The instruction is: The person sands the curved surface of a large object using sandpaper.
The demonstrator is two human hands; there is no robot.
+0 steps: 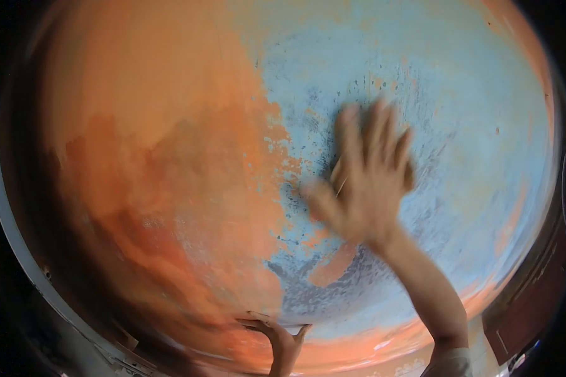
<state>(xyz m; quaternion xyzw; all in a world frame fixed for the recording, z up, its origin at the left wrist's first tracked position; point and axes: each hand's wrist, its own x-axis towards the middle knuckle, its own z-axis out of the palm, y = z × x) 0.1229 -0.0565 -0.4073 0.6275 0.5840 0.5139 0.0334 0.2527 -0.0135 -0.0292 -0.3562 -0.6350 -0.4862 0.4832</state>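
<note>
A large curved panel (188, 157) fills the head view, orange on the left and worn light blue on the right. My right hand (371, 182) lies against the blue part with its fingers spread, blurred by motion. Beneath its palm, a brown sheet that looks like sandpaper (410, 176) shows at the sides; most of it is hidden. Low in the view, my left hand (283, 342) rests at the panel's bottom edge, thumb and fingers wide apart, with nothing visible in it.
Dark scuffs and flaked orange patches (336, 267) mark the blue area. A pale curved rim (19, 245) runs along the left side. At the lower right is a dark red surface (525, 320).
</note>
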